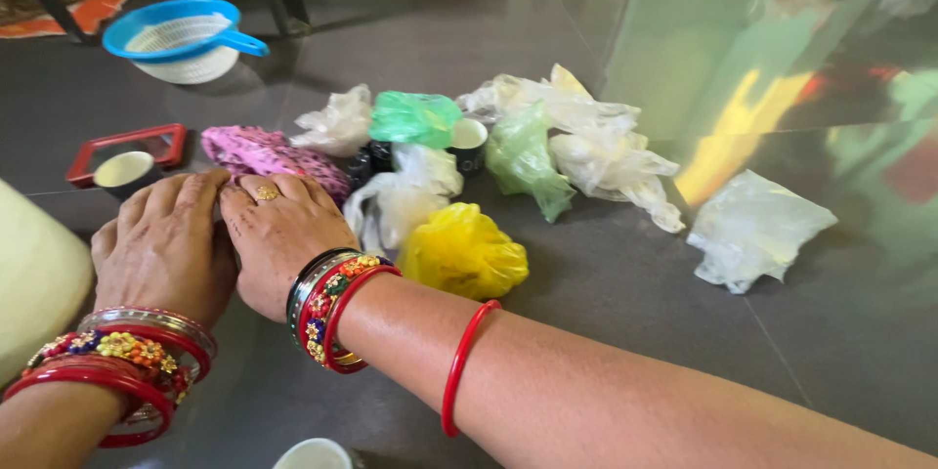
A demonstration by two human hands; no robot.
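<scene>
Pink bag (269, 154) lies on the floor (606, 283) touching the fingertips of both flat, empty hands, left (166, 244) and right (283, 234), side by side, while the other bags, yellow (464, 252), green (415, 117), white (752, 227), sit crumpled and unsorted beyond.

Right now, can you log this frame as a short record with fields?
setting: grey tiled floor
left hand: flat, palm down, holds nothing
right hand: flat beside it, fingers at the pink patterned bag
pile: yellow bag, green bag, white bags
apart: blue strainer, red tray with a cup
</scene>
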